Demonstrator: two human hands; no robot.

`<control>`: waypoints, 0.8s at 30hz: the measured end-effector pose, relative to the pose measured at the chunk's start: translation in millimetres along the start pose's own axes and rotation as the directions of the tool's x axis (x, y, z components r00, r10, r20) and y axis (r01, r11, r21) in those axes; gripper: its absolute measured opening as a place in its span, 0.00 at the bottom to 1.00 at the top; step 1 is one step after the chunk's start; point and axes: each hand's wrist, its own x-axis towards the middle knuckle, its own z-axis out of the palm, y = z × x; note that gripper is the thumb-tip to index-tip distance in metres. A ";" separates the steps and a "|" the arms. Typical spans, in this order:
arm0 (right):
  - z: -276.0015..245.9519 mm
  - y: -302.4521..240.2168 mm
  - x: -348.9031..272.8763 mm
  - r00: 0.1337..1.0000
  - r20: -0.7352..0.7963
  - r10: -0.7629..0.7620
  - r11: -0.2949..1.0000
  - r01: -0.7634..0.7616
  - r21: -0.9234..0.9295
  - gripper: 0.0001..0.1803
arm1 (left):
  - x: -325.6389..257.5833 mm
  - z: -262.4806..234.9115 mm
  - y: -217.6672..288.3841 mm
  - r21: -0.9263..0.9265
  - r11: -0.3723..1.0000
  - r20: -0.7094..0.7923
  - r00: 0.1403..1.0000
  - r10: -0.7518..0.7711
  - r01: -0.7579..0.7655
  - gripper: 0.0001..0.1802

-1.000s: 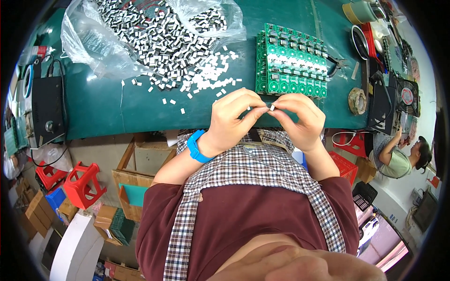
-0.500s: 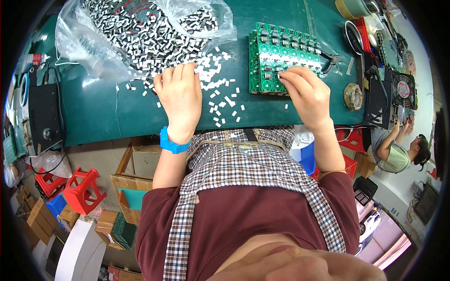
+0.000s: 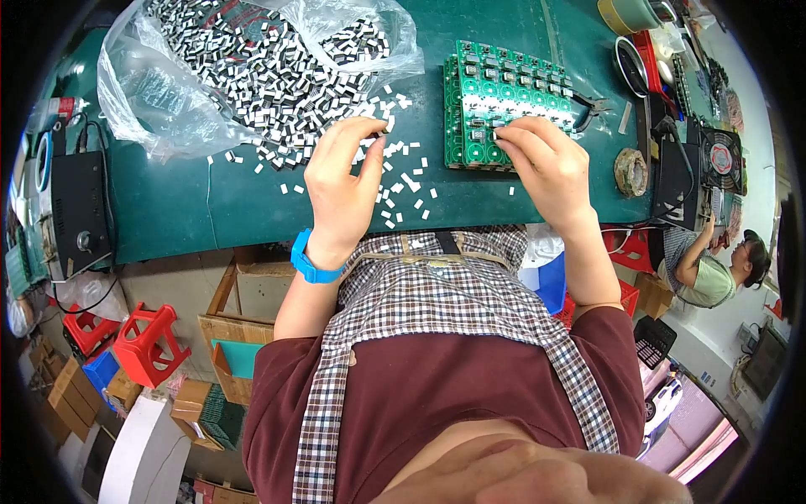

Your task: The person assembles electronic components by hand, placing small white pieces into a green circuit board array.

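My left hand (image 3: 342, 181), with a blue wristband (image 3: 309, 259), is over the right edge of a heap of small black-and-white blocks (image 3: 290, 97). Its thumb and forefinger close on one small block (image 3: 386, 129), partly hidden by the fingertips. My right hand (image 3: 550, 168) pinches a small white piece (image 3: 497, 133) at the near part of a green circuit board panel (image 3: 477, 126). Rows of components and round printed rings cover the panel, which appears stacked on others. Loose white pieces (image 3: 411, 181) lie scattered between my hands.
A clear plastic bag (image 3: 126, 92) surrounds the heap on the green table (image 3: 168, 202). Right of the boards are pliers (image 3: 594, 107), a tape roll (image 3: 631, 172) and a fan (image 3: 722, 160). A black box with a knob (image 3: 80, 214) stands left. Another person (image 3: 709, 265) works at far right.
My left hand has moved right across the heap's near edge, and its fingers have drawn into a pinch. My right hand stays almost still at the board panel.
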 end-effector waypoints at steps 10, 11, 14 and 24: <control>-11.7 -25.6 -3.0 0.996 0.061 0.065 0.983 -0.074 0.170 0.15 | -11.9 10.5 29.2 -0.499 0.805 0.270 0.940 -0.209 0.322 0.16; -11.8 -31.9 -4.5 0.991 0.076 0.113 0.933 -0.132 0.334 0.17 | -12.9 12.5 31.1 -0.522 0.794 0.299 0.938 -0.173 0.313 0.17; -4.2 -35.7 -7.0 0.996 0.086 -0.004 0.907 -0.032 0.419 0.18 | -11.1 13.6 36.5 -0.507 0.814 0.355 0.929 -0.104 0.285 0.18; 2.7 -28.3 -14.6 0.995 0.079 0.062 0.830 -0.096 0.550 0.13 | -12.7 16.5 27.7 -0.681 0.322 0.655 0.744 -0.133 0.658 0.12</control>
